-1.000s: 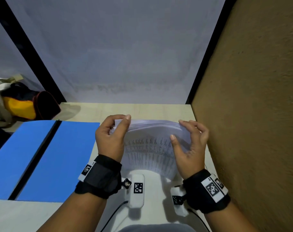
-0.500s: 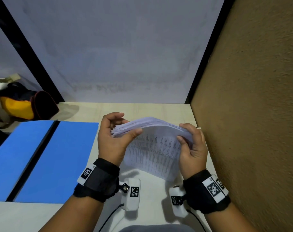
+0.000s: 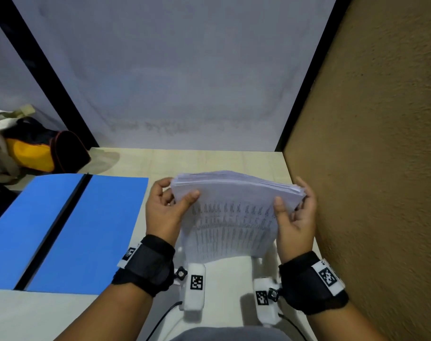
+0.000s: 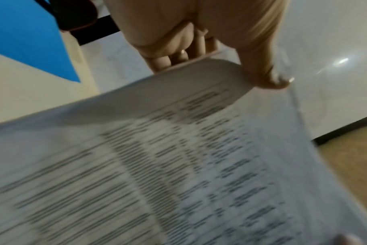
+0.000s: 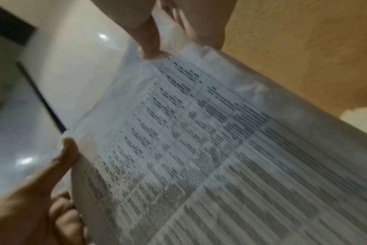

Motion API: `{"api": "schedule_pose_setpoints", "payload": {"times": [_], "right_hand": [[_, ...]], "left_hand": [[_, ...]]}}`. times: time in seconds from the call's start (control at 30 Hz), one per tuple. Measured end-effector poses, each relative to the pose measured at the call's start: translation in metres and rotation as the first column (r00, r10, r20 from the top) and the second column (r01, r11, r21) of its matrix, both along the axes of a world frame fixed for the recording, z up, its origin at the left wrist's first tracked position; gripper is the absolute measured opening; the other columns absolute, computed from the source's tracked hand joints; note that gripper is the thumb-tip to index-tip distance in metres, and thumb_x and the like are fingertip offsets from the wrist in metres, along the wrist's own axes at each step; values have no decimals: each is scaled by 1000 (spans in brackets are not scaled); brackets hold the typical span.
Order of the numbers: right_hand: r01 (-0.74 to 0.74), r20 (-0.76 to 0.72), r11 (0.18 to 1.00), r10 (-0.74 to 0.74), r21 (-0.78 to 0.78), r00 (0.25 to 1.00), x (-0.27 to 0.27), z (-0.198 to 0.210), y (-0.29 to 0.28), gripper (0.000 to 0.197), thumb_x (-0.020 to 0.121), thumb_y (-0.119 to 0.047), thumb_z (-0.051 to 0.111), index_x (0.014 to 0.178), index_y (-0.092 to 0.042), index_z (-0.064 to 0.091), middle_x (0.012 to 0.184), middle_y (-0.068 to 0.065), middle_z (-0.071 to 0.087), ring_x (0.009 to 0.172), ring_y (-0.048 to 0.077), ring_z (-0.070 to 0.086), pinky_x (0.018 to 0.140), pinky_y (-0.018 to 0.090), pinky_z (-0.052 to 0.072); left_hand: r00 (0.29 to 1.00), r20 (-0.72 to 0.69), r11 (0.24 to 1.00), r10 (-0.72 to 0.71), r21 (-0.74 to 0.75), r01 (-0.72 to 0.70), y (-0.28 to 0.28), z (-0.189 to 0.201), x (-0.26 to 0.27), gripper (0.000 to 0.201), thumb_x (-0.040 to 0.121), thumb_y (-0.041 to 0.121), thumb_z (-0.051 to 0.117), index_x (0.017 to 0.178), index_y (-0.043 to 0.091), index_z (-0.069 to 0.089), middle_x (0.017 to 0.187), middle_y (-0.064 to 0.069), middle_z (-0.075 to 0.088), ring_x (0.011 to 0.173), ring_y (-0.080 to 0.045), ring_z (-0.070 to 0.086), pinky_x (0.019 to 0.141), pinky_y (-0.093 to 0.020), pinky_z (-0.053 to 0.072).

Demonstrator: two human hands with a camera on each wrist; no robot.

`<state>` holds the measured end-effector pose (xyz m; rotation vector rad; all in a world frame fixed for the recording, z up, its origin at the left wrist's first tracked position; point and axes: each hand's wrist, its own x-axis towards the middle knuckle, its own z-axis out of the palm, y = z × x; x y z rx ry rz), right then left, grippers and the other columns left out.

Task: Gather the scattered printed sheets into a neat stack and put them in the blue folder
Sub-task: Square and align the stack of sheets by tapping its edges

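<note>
Now the desk carries the blue folder, which lies open and flat along its left edge, both covers showing with the dark spine between them. A dark and yellow bag sits at the desk's far left corner, and a brown board wall runs down the right edge.

Compared with a second ago, the printed sheets are less bowed. The top edge, then arched high between the hands, has flattened, and the pages look closer to flush, though a few edges at the upper right are fanned out of line. By my judgement the squaring is nearly done and the move left to the folder comes next; nothing is in the folder yet.

The stack stands upright near the desk's right edge, printed face toward the person. Its lower edge looks close to the desktop, but contact cannot be told.

Each hand pinches an upper corner. The left hand has its thumb pressed on the printed face and its fingers curled behind the pile, as the left wrist view confirms. The right hand mirrors this, thumb on the front and fingers wrapped round the right side. Both wrists sit low beneath the stack, palms turned inward toward each other.
</note>
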<state>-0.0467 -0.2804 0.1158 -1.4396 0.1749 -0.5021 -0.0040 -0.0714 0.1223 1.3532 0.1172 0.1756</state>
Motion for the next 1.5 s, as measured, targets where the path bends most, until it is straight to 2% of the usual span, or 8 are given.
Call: {"api": "schedule_pose_setpoints", "payload": {"times": [0.13,0.23,0.37,0.53,0.67,1.1,1.33,1.5], "right_hand": [[-53,-51,996,56,74,997,-6,-5,-1,54,78,-26,66,127,-15,44,110,-5,63,101,9,64,77,18,52],[-65,-84,996,70,57,994,-10,-9,-2,58,73,-23,74,124,-19,46,108,-11,64,101,5,63,78,17,52],[-91,-260,994,104,59,960,-1,-13,-8,54,70,-20,80,118,-18,56,108,1,69,103,18,66,85,37,56],[-158,-284,987,164,42,945,0,-12,-12,44,65,-5,82,102,-20,65,94,-5,72,88,8,69,64,17,55],[-234,-350,967,255,102,902,-2,-11,-19,58,57,-7,84,110,-9,63,98,5,73,95,20,69,66,21,56],[-171,-208,975,198,138,958,-3,-4,-18,110,29,-58,89,126,-26,47,120,6,61,112,21,59,90,41,52],[-131,-137,988,141,79,981,-9,-2,-5,91,31,-61,85,111,-44,45,106,-11,63,97,0,63,79,21,55],[-63,-131,998,62,0,989,-10,-2,-4,83,45,-54,80,118,-41,42,108,-7,57,96,3,61,80,26,56]], "left_hand": [[982,-76,985,-170,19,172,-11,-17,-9,87,42,36,89,120,11,57,108,-4,70,99,-17,68,75,-23,55],[976,-74,979,-203,13,205,-13,-19,-9,81,49,29,86,122,11,57,111,-5,70,103,-18,67,80,-28,56],[959,-78,959,-272,58,277,-15,-20,-13,78,51,27,88,122,14,58,112,-1,71,104,-15,67,80,-26,56],[968,-65,968,-244,50,247,-12,-17,-7,66,54,13,90,115,10,64,107,-6,72,100,-19,68,77,-26,57],[948,-62,946,-313,72,317,-4,-13,1,71,41,28,89,107,13,67,103,-4,73,98,-17,69,73,-20,54],[943,-89,948,-320,-35,318,0,-22,-1,81,22,49,93,94,18,70,89,3,76,85,-10,71,67,-18,54],[955,-58,956,-289,-60,286,-6,-22,-5,66,32,28,90,94,16,69,86,4,76,82,-7,71,66,-17,54],[964,-82,968,-251,-39,249,-5,-25,-2,71,33,29,89,99,14,67,89,4,75,85,-8,71,66,-17,54]]}}
